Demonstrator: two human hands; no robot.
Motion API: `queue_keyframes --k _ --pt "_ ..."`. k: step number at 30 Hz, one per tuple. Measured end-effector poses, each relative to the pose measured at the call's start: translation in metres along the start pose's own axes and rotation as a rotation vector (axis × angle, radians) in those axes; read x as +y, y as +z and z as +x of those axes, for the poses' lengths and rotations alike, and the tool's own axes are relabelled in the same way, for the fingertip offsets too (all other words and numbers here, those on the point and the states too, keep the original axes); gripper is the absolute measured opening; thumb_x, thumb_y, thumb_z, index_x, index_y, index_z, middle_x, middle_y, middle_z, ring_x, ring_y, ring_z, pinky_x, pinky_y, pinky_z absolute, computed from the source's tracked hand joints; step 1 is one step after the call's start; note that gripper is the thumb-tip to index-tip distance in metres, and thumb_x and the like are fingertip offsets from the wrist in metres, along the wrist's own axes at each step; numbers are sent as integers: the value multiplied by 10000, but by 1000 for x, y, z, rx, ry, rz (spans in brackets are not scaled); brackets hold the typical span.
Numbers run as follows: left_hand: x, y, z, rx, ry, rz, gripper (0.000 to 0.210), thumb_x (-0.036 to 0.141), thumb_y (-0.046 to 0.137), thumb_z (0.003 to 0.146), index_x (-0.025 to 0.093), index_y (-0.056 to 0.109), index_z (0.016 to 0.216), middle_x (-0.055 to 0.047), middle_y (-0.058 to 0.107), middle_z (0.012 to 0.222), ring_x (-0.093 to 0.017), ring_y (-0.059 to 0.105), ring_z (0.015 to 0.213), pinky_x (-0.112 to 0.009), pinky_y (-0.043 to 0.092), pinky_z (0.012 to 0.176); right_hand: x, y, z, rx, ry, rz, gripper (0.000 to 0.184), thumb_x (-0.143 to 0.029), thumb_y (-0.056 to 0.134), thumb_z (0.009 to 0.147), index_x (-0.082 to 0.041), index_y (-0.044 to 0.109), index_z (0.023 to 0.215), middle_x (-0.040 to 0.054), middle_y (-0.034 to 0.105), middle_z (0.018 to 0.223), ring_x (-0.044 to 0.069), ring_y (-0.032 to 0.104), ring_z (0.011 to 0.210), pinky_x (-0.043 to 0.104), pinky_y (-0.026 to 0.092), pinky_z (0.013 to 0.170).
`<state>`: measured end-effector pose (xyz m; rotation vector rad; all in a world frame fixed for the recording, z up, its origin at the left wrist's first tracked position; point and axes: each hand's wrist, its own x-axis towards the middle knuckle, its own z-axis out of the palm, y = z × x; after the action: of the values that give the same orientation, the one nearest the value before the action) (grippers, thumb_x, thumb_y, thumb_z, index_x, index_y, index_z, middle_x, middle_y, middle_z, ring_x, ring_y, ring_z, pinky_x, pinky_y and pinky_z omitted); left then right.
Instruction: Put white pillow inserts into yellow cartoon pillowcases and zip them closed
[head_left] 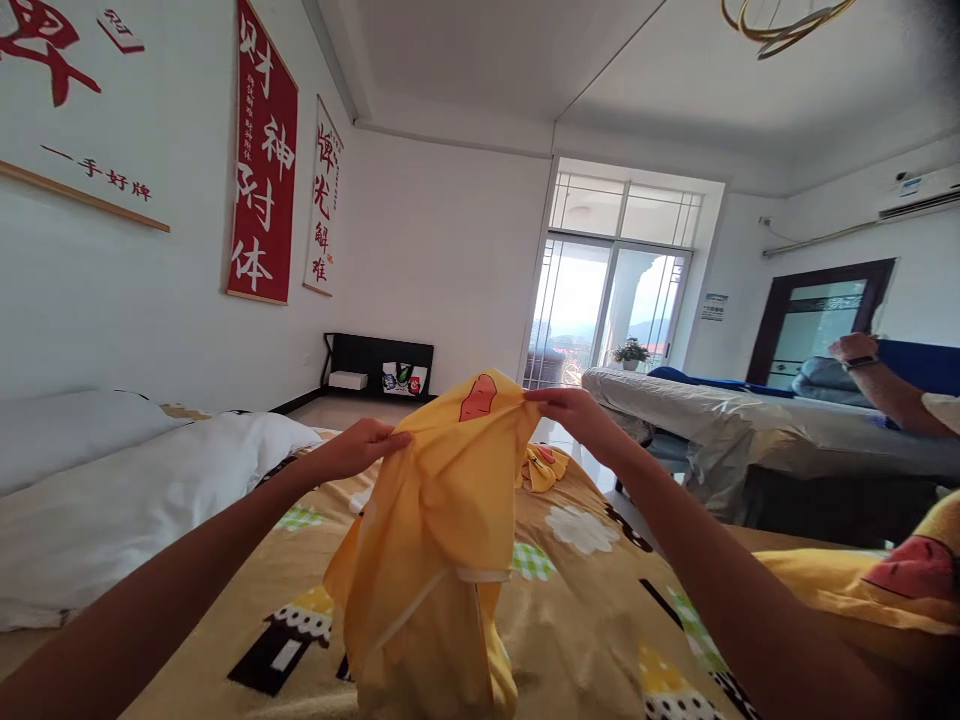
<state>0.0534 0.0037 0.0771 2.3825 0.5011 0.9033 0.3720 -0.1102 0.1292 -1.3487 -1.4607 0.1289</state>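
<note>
A yellow cloth (446,520) with a printed pink shape outlined in black hangs in folds in front of me, above the bed. My left hand (367,445) pinches its upper left edge. On the opposite side, my right hand (570,412) grips the upper right corner between thumb and fingers. A pale strip runs along the lower folds, and the bottom of the cloth drops out of frame. I cannot tell whether it is a pillowcase or a garment. Behind it, a smaller bunched yellow piece (541,467) rests on the tan patterned bedspread (585,610).
White pillows (142,500) lie along the left side. More yellow fabric (847,580) with a red print sits at the right. Beyond it stands a plastic-covered table (720,405), where another person's raised hand (853,348) shows. A low black shelf (379,365) stands by the far wall.
</note>
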Motion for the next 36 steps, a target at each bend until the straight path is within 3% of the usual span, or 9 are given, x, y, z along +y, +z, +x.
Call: queue_keyframes --k 2,8,13,15,17,21,25,30,36 --pt "-3 -14 4 9 -16 -2 557 657 451 823 147 571 633 10 508 622 -137 451 622 -234 378 596 0 -6 1 -17 31 -47 264 -213 665 669 -158 755 912 47 748 877 184 646 790 354 506 810" --pt "-10 -55 16 501 -102 -157 594 740 553 703 147 589 687 -13 566 677 -159 507 678 -252 408 615 -2 -18 1 42 49 -185 192 -238 667 699 -154 747 852 39 725 721 160 627 662 305 509 698" --pt "-30 -58 7 217 -288 -316 559 694 614 685 152 656 817 -34 638 743 -165 559 675 -261 430 610 -8 -14 2 112 -27 -342 131 -202 589 759 -166 701 815 25 694 680 152 620 609 281 474 614" --pt "-38 -44 3 96 -344 -158 485 622 641 687 153 672 808 -57 666 782 -193 593 726 -281 449 645 -13 -10 4 211 -50 -365 142 -183 543 784 -167 674 835 27 694 717 151 633 621 284 472 629" --pt "-35 -19 2 222 -316 40 381 517 617 727 155 666 836 -82 682 864 -213 608 784 -301 460 684 -19 -2 5 262 -84 -386 142 -173 521 795 -174 656 838 20 688 723 153 639 644 293 471 664" --pt "9 53 1 521 177 235 267 332 392 903 164 599 873 -68 647 847 -173 581 773 -296 453 719 -34 27 5 215 -196 -434 153 -147 495 772 -192 639 794 5 665 701 156 622 672 297 458 692" --pt "49 110 -4 132 684 661 256 346 425 926 166 586 838 -71 618 823 -202 556 807 -341 431 767 -46 44 4 191 -304 -434 180 -135 462 759 -191 629 794 8 649 710 152 600 669 289 453 687" --pt "1 132 -25 15 433 759 436 487 602 817 177 572 1122 -109 588 1174 -267 510 1104 -410 382 968 -50 9 0 314 -297 -489 176 -189 477 783 -186 644 839 19 659 733 173 604 683 319 460 700" --pt "-79 141 -57 146 163 986 693 190 479 842 247 260 1496 -123 237 1557 -340 174 1430 -540 211 1095 -43 -26 0 397 -212 -578 171 -192 510 773 -170 670 830 42 674 735 200 621 685 338 468 687"
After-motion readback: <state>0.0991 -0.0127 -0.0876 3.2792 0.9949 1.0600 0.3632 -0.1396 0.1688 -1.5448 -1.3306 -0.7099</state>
